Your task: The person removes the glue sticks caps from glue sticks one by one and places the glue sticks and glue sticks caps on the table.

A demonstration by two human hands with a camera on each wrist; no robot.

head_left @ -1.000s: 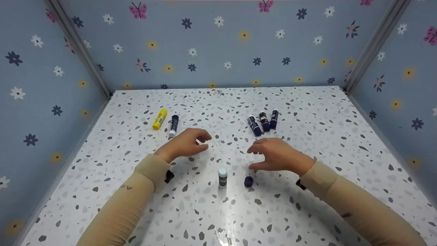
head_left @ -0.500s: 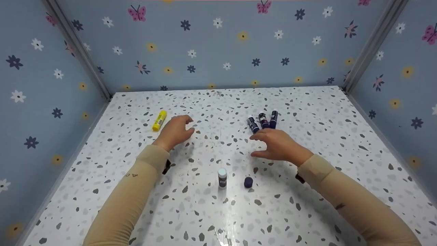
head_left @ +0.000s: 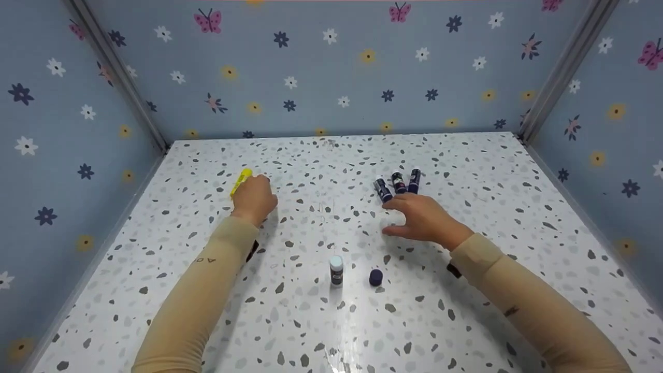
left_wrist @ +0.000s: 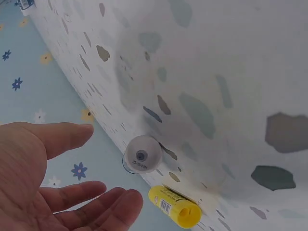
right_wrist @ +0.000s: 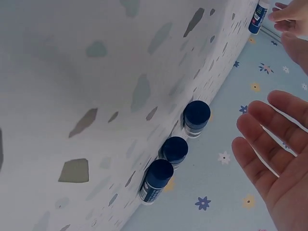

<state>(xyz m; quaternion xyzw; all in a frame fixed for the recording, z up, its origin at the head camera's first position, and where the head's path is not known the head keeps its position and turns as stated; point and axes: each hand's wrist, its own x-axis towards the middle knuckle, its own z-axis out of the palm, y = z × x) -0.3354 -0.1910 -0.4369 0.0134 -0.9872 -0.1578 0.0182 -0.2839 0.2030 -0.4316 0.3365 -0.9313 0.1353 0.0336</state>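
Observation:
In the head view my left hand (head_left: 254,199) is beside a yellow glue stick (head_left: 240,181) lying on the table. The left wrist view shows a glue stick's white round end (left_wrist: 143,155) facing the gap between my parted thumb and fingers; my hand hides this stick from the head view. My right hand (head_left: 427,220), fingers spread and holding nothing, hovers at the near ends of three dark-blue glue sticks (head_left: 398,183). Their dark caps (right_wrist: 197,113) face the right wrist camera. Closer to me stands a small glue stick with a pale top (head_left: 336,270), with a short dark cap-like piece (head_left: 376,277) beside it.
The white speckled tabletop (head_left: 321,217) is bounded by flowered blue panels at the back (head_left: 321,67), left and right. Grey metal posts (head_left: 564,67) join the panels at the back corners.
My left hand has moved left and away from me, over the dark glue stick beside the yellow one. My right hand has moved slightly away from me toward the three glue sticks.

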